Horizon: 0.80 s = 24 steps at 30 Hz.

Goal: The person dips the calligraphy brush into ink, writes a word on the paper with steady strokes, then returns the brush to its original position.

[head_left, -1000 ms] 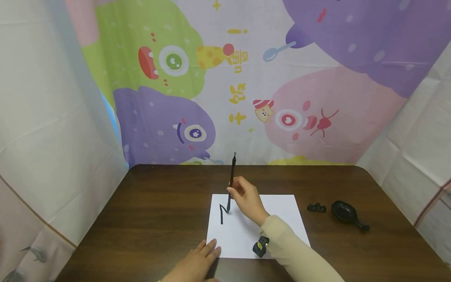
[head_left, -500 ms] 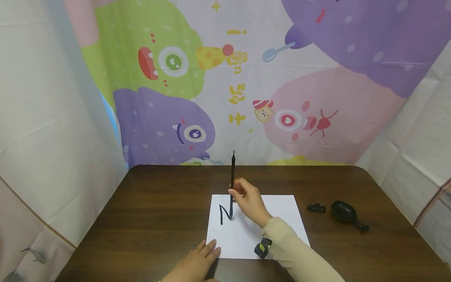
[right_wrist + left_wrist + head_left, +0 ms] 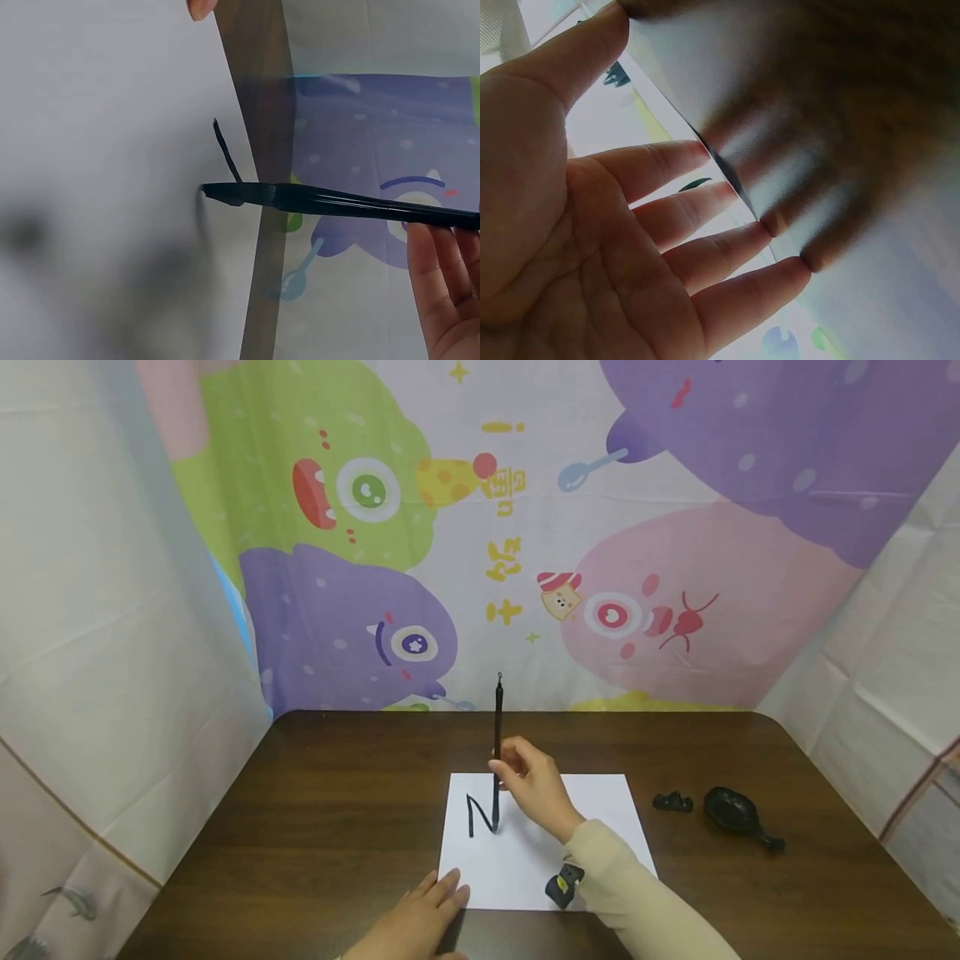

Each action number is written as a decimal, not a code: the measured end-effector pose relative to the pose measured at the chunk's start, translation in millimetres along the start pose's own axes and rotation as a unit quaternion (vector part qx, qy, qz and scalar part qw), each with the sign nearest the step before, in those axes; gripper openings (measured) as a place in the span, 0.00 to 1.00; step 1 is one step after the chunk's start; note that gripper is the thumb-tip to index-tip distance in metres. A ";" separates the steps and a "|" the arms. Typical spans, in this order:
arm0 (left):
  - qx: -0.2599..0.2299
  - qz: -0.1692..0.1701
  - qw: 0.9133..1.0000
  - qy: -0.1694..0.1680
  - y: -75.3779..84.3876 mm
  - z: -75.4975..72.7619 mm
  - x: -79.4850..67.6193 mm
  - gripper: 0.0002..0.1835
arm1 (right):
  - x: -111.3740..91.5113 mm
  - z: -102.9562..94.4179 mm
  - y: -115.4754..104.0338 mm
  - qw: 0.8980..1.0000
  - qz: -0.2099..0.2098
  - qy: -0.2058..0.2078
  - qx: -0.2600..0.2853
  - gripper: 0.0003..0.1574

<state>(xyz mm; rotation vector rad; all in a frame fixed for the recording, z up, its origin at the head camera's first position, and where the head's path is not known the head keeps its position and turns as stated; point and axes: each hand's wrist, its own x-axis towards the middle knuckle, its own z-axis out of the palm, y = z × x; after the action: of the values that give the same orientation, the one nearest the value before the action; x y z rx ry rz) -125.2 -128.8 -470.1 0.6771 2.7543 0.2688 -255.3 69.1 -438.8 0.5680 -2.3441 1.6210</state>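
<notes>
Right fingers [image 3: 517,748] pinch a brush [image 3: 498,722], N-like strokes [image 3: 470,818] to their left. Left fingers [image 3: 447,888] lie extended on paper [image 3: 510,872], yellow lettering [image 3: 506,560] beyond

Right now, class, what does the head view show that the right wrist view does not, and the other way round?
Only the head view: a black dish with a handle, a small black piece beside it, and a sleeve.
Only the right wrist view: the palm side of the right hand.
Both: the brush, white paper, ink line, table, curtain and part of the left hand.
</notes>
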 end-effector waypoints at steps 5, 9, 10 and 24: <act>0.003 0.004 1.000 0.000 -0.6 -0.1 0.4 0.40 | -1.3 -3.7 -18.4 1.000 0.002 -0.006 0.001 0.08; 0.001 0.008 1.000 0.001 -1.0 -0.2 1.3 0.41 | -4.4 -8.3 -35.2 1.000 -0.009 -0.013 0.007 0.07; 0.001 0.009 1.000 0.001 -0.9 -0.1 1.2 0.41 | -4.5 -8.4 -36.1 1.000 -0.012 -0.012 0.006 0.07; -0.005 0.006 1.000 -0.002 -1.6 0.4 -0.2 0.40 | 5.2 -0.3 5.1 0.999 -0.036 -0.006 0.002 0.06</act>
<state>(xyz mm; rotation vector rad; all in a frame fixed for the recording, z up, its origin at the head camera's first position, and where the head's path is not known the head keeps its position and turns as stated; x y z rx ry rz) -125.5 -130.2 -470.9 0.6910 2.7452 0.2829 -262.3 70.0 -440.9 0.6574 -2.3029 1.5946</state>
